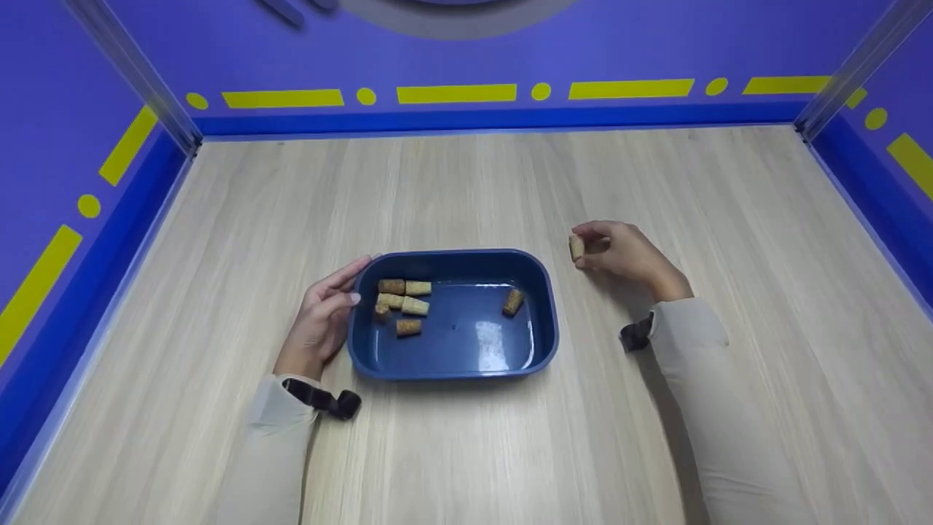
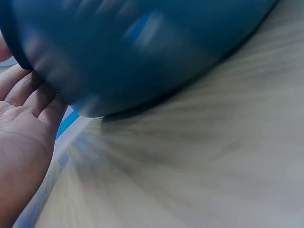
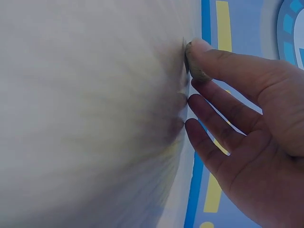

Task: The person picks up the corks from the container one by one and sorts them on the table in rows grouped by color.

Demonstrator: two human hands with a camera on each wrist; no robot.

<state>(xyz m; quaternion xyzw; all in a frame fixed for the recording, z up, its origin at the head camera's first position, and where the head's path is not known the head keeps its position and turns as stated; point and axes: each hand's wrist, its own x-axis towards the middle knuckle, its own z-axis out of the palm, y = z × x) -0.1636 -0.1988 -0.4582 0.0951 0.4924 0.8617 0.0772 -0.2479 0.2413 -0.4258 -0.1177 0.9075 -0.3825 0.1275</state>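
Note:
A dark blue plastic tub [image 1: 455,376] is in the middle of the table in the head view. My left hand [image 1: 318,319] holds its left end, thumb on the rim and fingers along the outer wall. Inside at the left lies a cluster of several corks [image 1: 408,327], some dark brown and some pale. One more brown cork [image 1: 513,302] lies alone towards the tub's right end. Right of the tub, my right hand [image 1: 628,257] pinches a pale cork [image 1: 577,248] between thumb and fingertips, close over the tabletop. The right wrist view shows this cork [image 3: 194,66] under the thumb.
The light wood tabletop [image 1: 466,452] reaches to purple walls [image 1: 466,65] with yellow bars and dots at the back and both sides. A black wrist camera [image 1: 345,405] sits by the left sleeve, and another camera [image 1: 635,335] by the right sleeve.

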